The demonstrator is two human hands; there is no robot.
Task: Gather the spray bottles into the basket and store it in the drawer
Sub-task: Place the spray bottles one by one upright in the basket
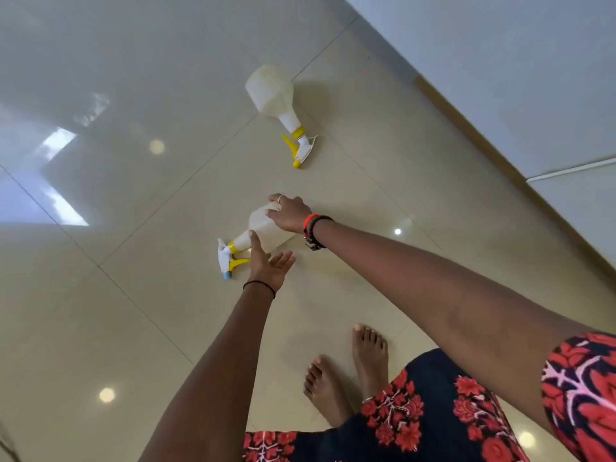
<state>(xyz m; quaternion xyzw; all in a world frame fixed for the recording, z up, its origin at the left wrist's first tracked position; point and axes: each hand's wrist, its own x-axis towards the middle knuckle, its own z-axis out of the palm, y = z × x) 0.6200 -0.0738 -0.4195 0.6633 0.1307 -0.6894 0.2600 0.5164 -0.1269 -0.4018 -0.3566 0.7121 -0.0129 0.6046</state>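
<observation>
Two white spray bottles with yellow triggers lie on their sides on the glossy tiled floor. The near spray bottle (pixel 258 228) has a blue nozzle tip pointing left. My right hand (pixel 289 213) reaches down over its body, fingers and thumb curled round the wide end. My left hand (pixel 269 263) is spread open just below the bottle's neck, thumb close to or touching it. The far spray bottle (pixel 273 95) lies untouched further away, its yellow-tipped nozzle toward me. No basket or drawer is in view.
My bare feet (pixel 346 368) stand on the tiles right of the arms, below a red-patterned dress (pixel 416 415). A white cabinet front or wall (pixel 500 78) with a brown skirting strip (pixel 500 161) runs along the right.
</observation>
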